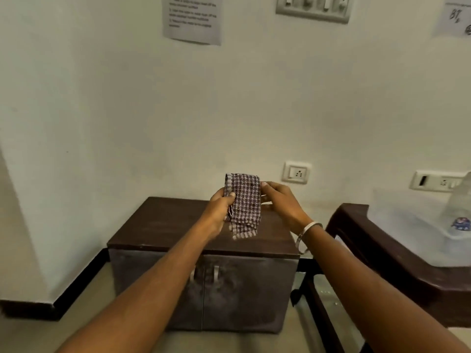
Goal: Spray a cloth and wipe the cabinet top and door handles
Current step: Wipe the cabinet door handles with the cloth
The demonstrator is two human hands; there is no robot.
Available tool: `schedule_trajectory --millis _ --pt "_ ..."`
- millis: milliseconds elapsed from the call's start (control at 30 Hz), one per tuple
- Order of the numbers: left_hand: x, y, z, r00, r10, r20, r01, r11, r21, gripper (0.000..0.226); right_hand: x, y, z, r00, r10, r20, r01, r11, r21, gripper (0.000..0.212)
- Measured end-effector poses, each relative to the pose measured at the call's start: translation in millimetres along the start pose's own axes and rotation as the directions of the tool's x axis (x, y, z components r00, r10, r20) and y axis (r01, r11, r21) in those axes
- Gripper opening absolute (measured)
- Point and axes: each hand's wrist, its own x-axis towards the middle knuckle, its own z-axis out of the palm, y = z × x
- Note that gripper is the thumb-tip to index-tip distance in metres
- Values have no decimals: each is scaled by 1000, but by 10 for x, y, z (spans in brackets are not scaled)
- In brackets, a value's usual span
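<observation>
1. Head view: both hands are up over the cabinet, sharing one folded checked cloth. The left hand has its grip closed on the cloth's left edge, thumb pressed on the front. The right hand pinches the right edge with its fingertips. The cloth is in the air above the top, touching nothing below.

2. First risk: the cloth looks dry, as far as I can judge, and no hand is free to spray. The likely sprayer is a clear bottle on the desk at far right, well apart from the hands. Let go carelessly to reach for it and the fold could fall open or the cloth drop.

3. Second risk: the right hand's hold is only a light pinch. If the left loosens first, the hanging lower end could swing and slip free.

4. Third risk: the top looks dusty and streaked. Wipe it dry and the dust may only smear or be pushed off the edge onto the doors.

5. Fourth risk: the two handles sit close together at the door seam, partly hidden behind the left forearm. A thick folded pad may skim the fronts and miss the backs.

6. Fifth risk: that bottle is blurred at the frame edge, so I cannot tell its nozzle direction; spray could go astray toward the sockets on the wall.
</observation>
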Motion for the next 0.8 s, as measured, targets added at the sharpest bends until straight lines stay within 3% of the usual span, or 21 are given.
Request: schedule_trajectory --millis 233,433,567,700,800 --pt "-156 -621 -591 980 -197 -9 194 973 -128 30 -146 820 684 966 183 184 -232 926 298 30" --pt "-308 -1130 -760 942 -334 24 335 939 -84 30 -432 1365 1005 848 305 433 -490 762 423 47" --pt "-389 -1464 -821 923 -384 10 384 923 -13 29 -563 1670 1194 878 348 328 -472 739 480 52" --pt "-387 -1789 -844 887 -461 -9 460 884 86 21 -648 2042 1301 918 365 158 -393 771 501 47" --pt "-372 -2011 -964 870 -492 -47 493 857 153 28 -650 2273 1371 922 380 69 -365 798 480 38"
